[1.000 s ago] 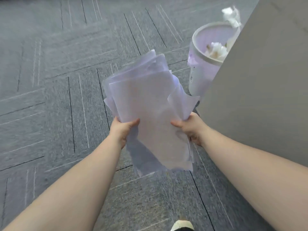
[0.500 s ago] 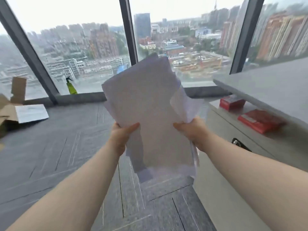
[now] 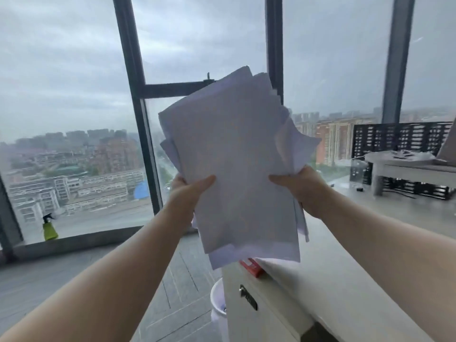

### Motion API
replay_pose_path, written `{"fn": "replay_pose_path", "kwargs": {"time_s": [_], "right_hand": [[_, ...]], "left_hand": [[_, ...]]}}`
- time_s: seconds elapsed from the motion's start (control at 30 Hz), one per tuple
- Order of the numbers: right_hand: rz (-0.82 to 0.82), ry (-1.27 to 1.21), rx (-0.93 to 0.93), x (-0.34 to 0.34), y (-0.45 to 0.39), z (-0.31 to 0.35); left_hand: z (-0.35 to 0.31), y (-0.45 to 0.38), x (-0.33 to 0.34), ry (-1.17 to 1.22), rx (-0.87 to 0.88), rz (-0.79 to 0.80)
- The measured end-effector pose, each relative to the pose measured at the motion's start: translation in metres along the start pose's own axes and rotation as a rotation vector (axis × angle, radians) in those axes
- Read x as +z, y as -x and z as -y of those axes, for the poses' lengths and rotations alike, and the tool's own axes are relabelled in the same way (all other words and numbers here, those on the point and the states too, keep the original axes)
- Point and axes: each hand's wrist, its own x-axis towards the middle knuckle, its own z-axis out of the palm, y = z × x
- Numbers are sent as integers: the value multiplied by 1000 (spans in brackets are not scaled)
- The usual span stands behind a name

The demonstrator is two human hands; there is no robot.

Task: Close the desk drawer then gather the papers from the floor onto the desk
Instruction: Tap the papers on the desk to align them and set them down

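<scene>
A loose stack of white papers (image 3: 234,164) is held upright in front of me, high against the window. My left hand (image 3: 190,191) grips its left edge and my right hand (image 3: 301,188) grips its right edge, thumbs on the front sheet. The pale desk top (image 3: 345,275) stretches away at the lower right, below and right of the stack. Under it is a white drawer unit (image 3: 246,314) with a dark handle (image 3: 248,297); its front looks flush. The lower corner of the papers hangs just above the desk's near end.
A red box (image 3: 251,266) lies on a shelf under the desk top. A white bin (image 3: 217,299) stands on the grey carpet beside the drawer unit. A green spray bottle (image 3: 49,228) sits on the window sill. A black panel (image 3: 399,144) and low stand (image 3: 407,166) are far right.
My view has swung up from the carpet to the window and desk. Both hands have lifted the papers higher and toward the desk, keeping the same grip.
</scene>
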Motion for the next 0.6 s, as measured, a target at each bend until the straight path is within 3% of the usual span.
{"fn": "replay_pose_path", "kwargs": {"time_s": [0.3, 0.6], "right_hand": [[-200, 82, -2, -166, 31, 33], [-272, 111, -10, -247, 54, 14]], "left_hand": [[19, 34, 163, 66, -22, 212], [61, 52, 240, 55, -129, 310]]}}
